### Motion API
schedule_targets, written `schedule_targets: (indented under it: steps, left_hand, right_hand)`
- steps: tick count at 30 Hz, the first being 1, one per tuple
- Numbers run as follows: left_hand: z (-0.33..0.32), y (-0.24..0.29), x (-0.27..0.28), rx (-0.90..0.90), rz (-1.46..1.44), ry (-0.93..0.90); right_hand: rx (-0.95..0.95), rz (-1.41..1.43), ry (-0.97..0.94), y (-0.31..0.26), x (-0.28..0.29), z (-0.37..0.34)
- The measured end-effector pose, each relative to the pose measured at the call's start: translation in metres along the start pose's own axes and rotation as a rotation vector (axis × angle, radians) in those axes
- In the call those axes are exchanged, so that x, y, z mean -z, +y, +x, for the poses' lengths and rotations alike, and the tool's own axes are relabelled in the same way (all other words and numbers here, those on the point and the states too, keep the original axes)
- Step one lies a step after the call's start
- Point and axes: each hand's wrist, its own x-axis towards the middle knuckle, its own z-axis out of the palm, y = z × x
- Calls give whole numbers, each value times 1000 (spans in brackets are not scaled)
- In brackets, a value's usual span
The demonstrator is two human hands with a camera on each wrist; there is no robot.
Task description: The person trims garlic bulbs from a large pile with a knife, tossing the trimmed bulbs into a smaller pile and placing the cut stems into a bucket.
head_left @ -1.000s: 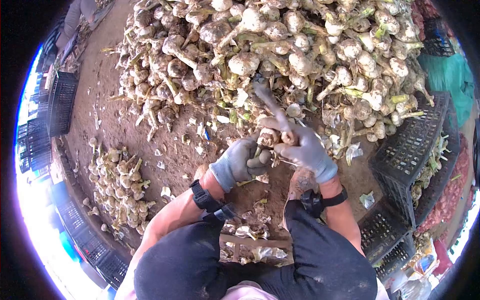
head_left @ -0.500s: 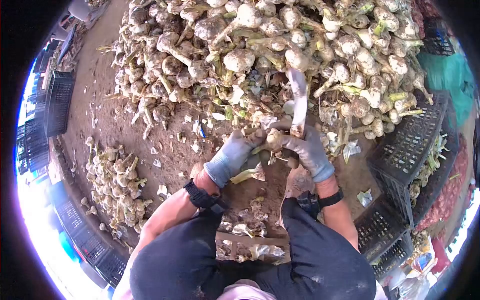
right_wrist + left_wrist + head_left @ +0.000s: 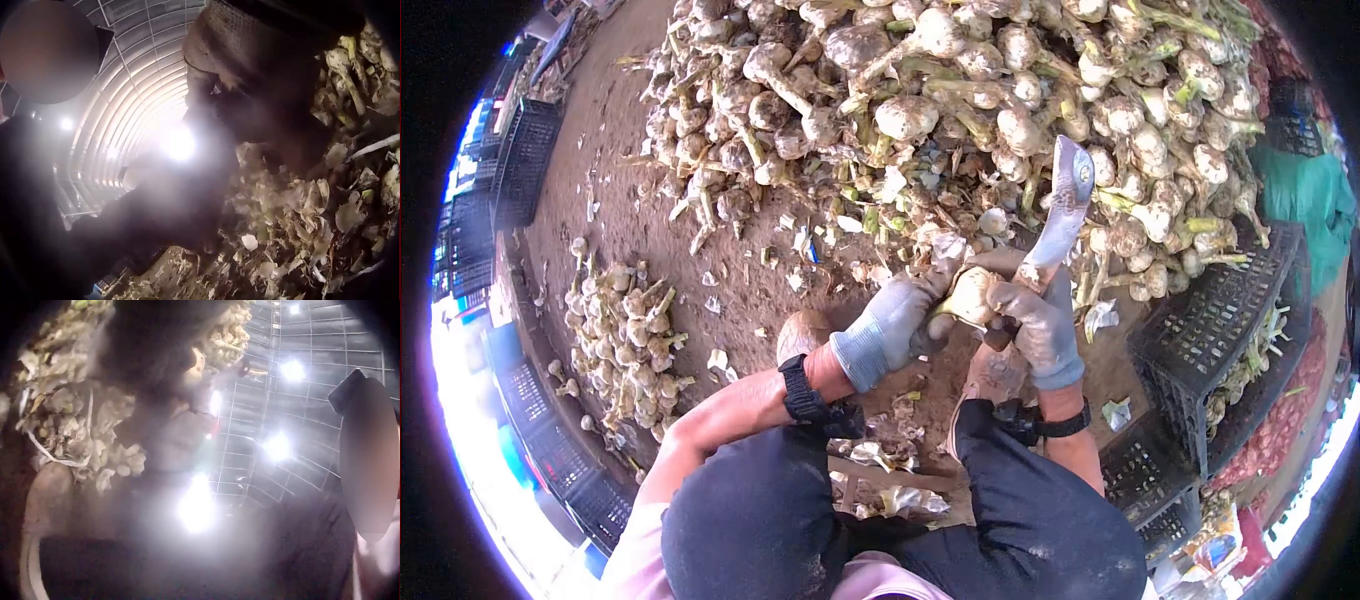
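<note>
A pale garlic bulb [image 3: 973, 296] with roughly peeled skin sits between two grey-gloved hands in the head view. My left hand [image 3: 894, 322] grips it from the left, fingers at its stem side. In my right hand [image 3: 1042, 325] is a knife [image 3: 1062, 215], its broad, curved blade pointing up and to the right, away from the bulb. The right thumb lies against the bulb's right side, with the end of the knife's handle showing below it. Glare and shadow blur the left wrist view; a dark gloved hand [image 3: 244, 81] fills the top of the right wrist view.
A big heap of untrimmed garlic [image 3: 905, 118] lies ahead, with a smaller pile [image 3: 625, 335] at left. Black plastic crates [image 3: 1215, 310] stand at right beside a green net sack [image 3: 1308, 205]. Skins and stem scraps [image 3: 890, 455] litter the soil around the feet.
The knife blade has swung from pointing up-left across the hands to pointing up-right. A cut stem piece seen below the left hand half a second ago is gone from there.
</note>
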Motion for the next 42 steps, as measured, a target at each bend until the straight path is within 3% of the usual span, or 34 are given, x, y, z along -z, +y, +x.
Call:
schedule_targets:
  steps: [2,4,5,6,7,8,10,12,14,15,17,18,20,21,22,23,24,26,27,28,30,31,33,34,36,38,39,40,42]
  left_hand:
    - [1,-14,-6,-57,58,53]
    - [3,-24,-11,10,-16,37]
    - [6,-14,-7,-161,53,80]
    - [8,-3,-3,-330,123,123]
    - [9,-11,3,-299,339,-54]
    - [14,-12,-4,-294,338,-40]
    - [28,-2,-20,266,-824,489]
    - [25,9,-9,367,-851,531]
    - [22,-6,-4,355,-741,469]
    - [20,-13,-1,356,-741,467]
    - [16,-19,6,-10,-191,236]
    - [13,-20,7,-6,-193,236]
    - [6,-17,12,195,-93,173]
    - [5,-28,8,198,-93,180]
    - [5,-47,-1,-7,140,243]
    - [8,-50,-2,-212,372,304]
    - [6,-53,-3,-207,372,314]
    - [9,-27,12,398,-617,126]
    - [14,-10,19,599,-978,161]
    - [11,-1,31,512,-684,83]
    - [12,-42,19,260,-1232,-162]
    - [12,-38,15,263,-1229,-166]
    - [12,-28,5,126,-527,9]
    - [10,-24,5,125,-527,9]
    - [8,-16,8,274,-423,92]
    - [6,-9,15,334,-483,139]
    - [4,-7,17,394,-555,193]
    - [4,-6,17,457,-630,245]
    - [-3,-32,9,423,-541,172]
  right_hand:
    - [27,41,-4,1,1,4]
    - [-8,240,30,0,-3,6]
    - [23,275,122,18,1,9]
    - [10,514,20,35,3,11]
    - [12,482,40,34,2,12]
    - [12,449,55,33,2,15]
    - [15,290,116,16,0,17]
    - [22,133,181,5,-4,15]
    - [-22,-211,60,5,-13,12]
    - [89,-278,68,8,-17,14]
    - [32,-142,55,-1,-22,16]
    - [-20,-5,37,-3,-24,16]
    - [23,-59,47,7,-24,17]
    - [48,-118,22,7,-26,16]
    - [73,-181,-4,8,-27,15]
    - [239,-342,-31,16,-26,21]
    - [238,-345,-41,18,-24,20]
    - [45,22,-25,11,-26,18]
    - [95,53,-41,21,-15,23]
    - [99,52,-34,16,-12,23]
    - [9,-205,-71,7,-8,19]
    - [83,-358,-129,9,-6,23]
    - [155,-511,-119,12,-12,21]
    - [228,-669,-115,11,-16,20]
    - [286,-582,-121,12,-15,21]
    - [321,-661,42,6,-6,14]
    - [359,-890,80,7,-1,8]
    - [361,-887,81,8,-3,7]
    - [425,-1366,10,10,-9,1]
